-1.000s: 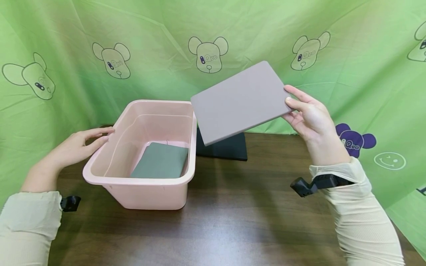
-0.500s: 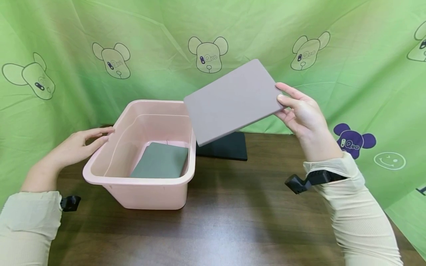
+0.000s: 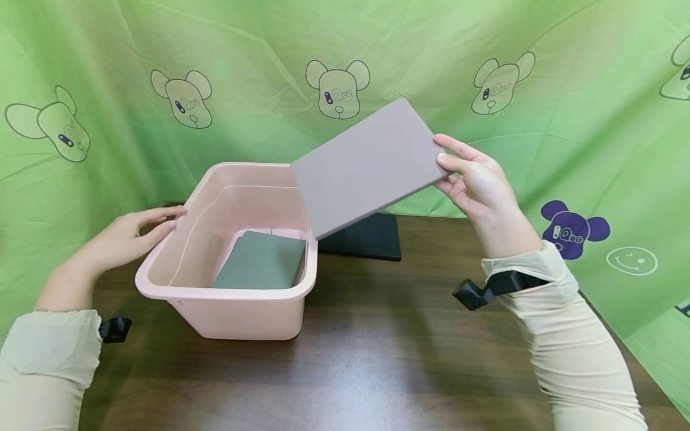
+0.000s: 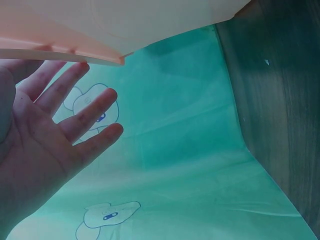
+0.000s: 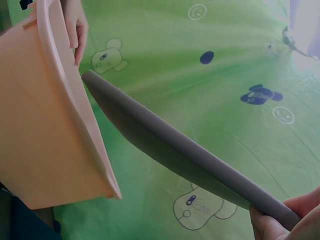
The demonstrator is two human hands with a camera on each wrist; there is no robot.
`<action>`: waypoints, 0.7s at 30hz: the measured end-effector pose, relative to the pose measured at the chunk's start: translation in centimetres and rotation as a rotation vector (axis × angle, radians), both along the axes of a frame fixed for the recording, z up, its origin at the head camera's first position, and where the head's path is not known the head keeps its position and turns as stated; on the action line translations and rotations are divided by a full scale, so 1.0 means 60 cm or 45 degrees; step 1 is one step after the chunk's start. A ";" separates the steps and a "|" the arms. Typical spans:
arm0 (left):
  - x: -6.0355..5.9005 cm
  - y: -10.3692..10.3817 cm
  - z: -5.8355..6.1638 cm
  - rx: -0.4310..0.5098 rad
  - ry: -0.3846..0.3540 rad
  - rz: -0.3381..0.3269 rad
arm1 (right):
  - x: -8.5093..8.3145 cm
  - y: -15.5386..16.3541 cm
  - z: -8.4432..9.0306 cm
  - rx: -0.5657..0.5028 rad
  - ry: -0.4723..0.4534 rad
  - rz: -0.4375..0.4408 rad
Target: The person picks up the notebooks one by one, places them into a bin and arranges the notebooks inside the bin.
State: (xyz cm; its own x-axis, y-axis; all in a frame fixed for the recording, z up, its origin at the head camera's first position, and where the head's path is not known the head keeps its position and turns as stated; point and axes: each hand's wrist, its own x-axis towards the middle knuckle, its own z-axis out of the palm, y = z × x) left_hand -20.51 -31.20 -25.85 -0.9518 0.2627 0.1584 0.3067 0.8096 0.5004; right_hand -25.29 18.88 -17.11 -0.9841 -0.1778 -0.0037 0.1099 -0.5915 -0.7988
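Observation:
A grey notebook, flat with a plain cover, is held tilted in the air by my right hand. The thumb lies on its upper face and the other fingers are at its right end. Its left end overlaps the right rim of the pink plastic bin in the head view. My left hand rests with relaxed fingers at the bin's left rim. Inside the bin lies a green notebook. In the right wrist view the grey notebook shows edge-on, its far end near the bin's rim.
A black flat notebook-like item lies on the brown wooden table, right of the bin and partly hidden under the grey notebook. Green printed cloth hangs behind and at both sides.
My right hand has moved left with the grey notebook, bringing its left end over the bin's right rim. The left hand and the bin stay where they were.

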 end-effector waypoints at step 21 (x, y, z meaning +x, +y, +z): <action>0.001 0.002 0.000 0.011 0.000 -0.005 | -0.011 -0.044 0.011 0.258 -0.027 -0.020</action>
State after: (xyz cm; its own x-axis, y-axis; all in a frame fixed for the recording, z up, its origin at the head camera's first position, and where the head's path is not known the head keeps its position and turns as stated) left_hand -20.44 -31.11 -25.85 -0.9507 0.2653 0.1604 0.3099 0.8038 0.5078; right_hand -25.96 16.26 -16.43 -0.9861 -0.1559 -0.0583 0.1197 -0.4209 -0.8992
